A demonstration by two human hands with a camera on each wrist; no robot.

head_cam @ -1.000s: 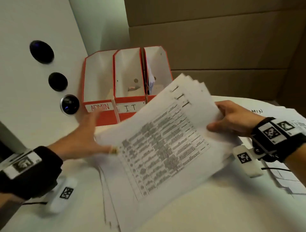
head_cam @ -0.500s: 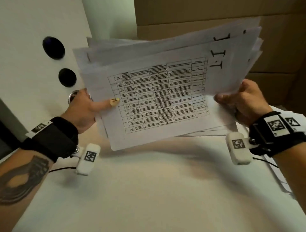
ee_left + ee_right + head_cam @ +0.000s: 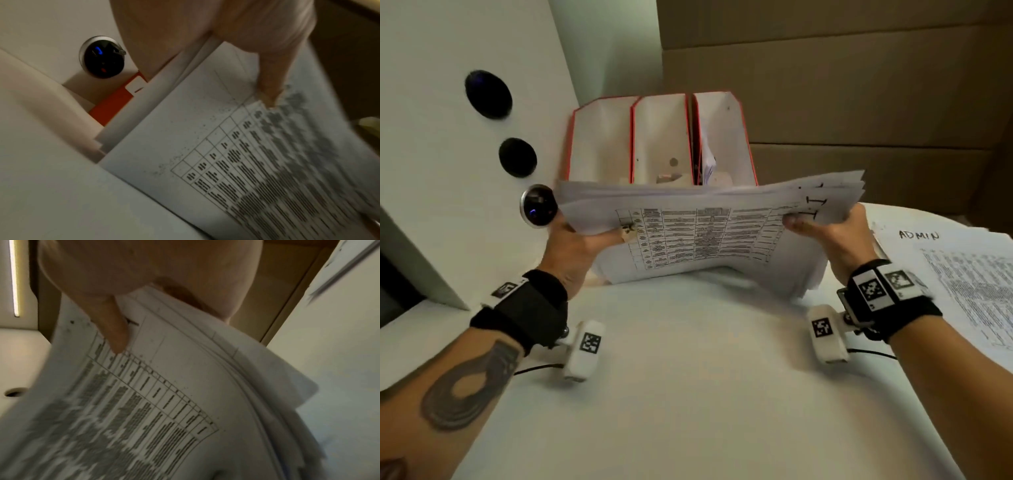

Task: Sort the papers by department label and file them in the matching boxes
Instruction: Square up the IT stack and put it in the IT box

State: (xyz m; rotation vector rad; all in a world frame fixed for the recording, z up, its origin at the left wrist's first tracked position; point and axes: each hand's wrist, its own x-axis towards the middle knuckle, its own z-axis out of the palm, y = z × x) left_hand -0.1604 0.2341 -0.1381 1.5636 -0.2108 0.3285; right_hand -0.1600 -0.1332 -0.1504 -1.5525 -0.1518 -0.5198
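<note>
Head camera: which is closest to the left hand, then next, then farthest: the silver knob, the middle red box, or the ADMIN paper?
From the left hand:
1. Silver knob, just left, on the white panel.
2. Middle red box, behind, to the right.
3. ADMIN paper, far right on the table.

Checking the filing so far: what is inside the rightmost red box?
The rightmost box holds a few upright white papers against its left wall. Its floor and front label are hidden behind the held stack.

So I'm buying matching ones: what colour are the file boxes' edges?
Red-orange outside and along the edges of the file boxes, white inside; clearest in the head view.
</note>
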